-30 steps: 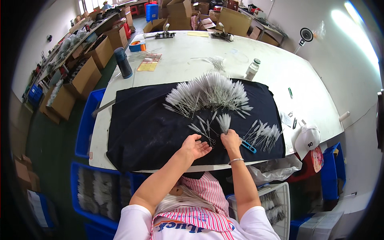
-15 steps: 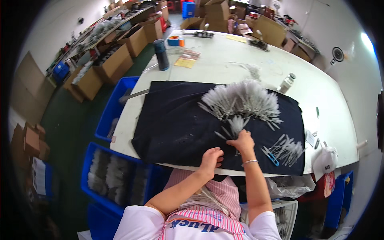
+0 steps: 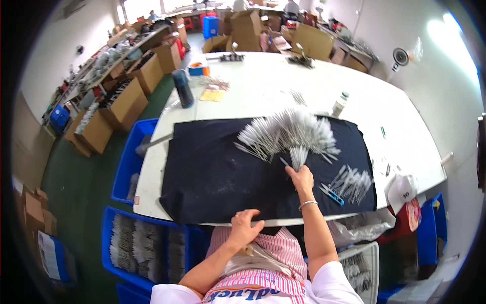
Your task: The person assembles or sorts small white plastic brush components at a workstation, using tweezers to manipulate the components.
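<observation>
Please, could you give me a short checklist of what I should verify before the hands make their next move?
1. Right hand grips the brush bundle: ok, fingers closed around its lower end.
2. Left hand is free: ok, it holds nothing, near the table's front edge.
3. Blue-handled snips are put down: ok, lying on the dark cloth beside the smaller brush pile.
4. Snips' blades are closed: cannot tell, too small.
5. Bundle shows apart from the large brush pile: not ok, its tips overlap the pile in this view; contact cannot be told.
</observation>
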`<state>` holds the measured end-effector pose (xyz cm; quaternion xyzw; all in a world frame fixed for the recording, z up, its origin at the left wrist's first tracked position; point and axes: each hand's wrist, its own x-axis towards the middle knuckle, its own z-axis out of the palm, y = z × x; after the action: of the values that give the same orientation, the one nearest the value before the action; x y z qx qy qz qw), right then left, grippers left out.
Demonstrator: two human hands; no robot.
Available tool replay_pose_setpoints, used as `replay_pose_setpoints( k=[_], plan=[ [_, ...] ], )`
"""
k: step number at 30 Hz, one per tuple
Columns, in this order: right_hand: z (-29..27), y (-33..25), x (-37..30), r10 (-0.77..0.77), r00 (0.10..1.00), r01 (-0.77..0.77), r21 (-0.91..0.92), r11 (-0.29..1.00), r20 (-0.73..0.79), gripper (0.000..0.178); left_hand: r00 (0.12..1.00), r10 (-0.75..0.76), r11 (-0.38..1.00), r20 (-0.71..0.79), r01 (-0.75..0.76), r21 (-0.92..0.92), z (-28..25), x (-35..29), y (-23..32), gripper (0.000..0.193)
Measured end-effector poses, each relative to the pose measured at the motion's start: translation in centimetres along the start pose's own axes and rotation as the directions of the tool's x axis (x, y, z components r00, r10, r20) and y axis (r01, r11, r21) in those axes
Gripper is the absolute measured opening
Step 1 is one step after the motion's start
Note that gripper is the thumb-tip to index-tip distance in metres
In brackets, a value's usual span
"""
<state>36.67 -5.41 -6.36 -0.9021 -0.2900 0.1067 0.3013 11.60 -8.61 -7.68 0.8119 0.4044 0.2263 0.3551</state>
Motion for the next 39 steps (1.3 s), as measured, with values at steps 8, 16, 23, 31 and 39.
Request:
replay_pose_setpoints(
  k=[8,16,23,31,39],
  plan=[
    [0.6,-1.0,2.2,0.241,0.967,-0.229,-0.130,0.965,0.085,0.030,1.000,-0.013,1.000,0.005,0.013,-0.010,0.4,0.0,0.4,0.037],
    [-4.5,4.3,-1.7,0.033,0.997,-0.032,-0.021,0.999,0.068,0.018,0.993,-0.073,0.996,0.091,0.078,-0.053,-0.8,0.3,1.4,0.039],
    [-3.1,4.8,-4.8,-0.379,0.748,-0.035,0.602,0.798,0.545,0.010,0.686,0.716,0.583,0.133,-0.692,0.426,1.2,4.7,5.3,0.061],
    [-7.6,0.0,-7.2,-0.267,0.443,-0.397,0.454,0.798,0.856,0.014,0.507,0.861,0.427,0.044,-0.768,0.478,2.5,8.3,4.0,0.051],
    [-14.7,-7.5,-9.0,-0.726,0.688,0.723,0.088,0.685,0.002,0.040,0.789,0.471,0.839,-0.395,-0.538,-0.074,3.0,9.6,6.0,0.011]
  ],
)
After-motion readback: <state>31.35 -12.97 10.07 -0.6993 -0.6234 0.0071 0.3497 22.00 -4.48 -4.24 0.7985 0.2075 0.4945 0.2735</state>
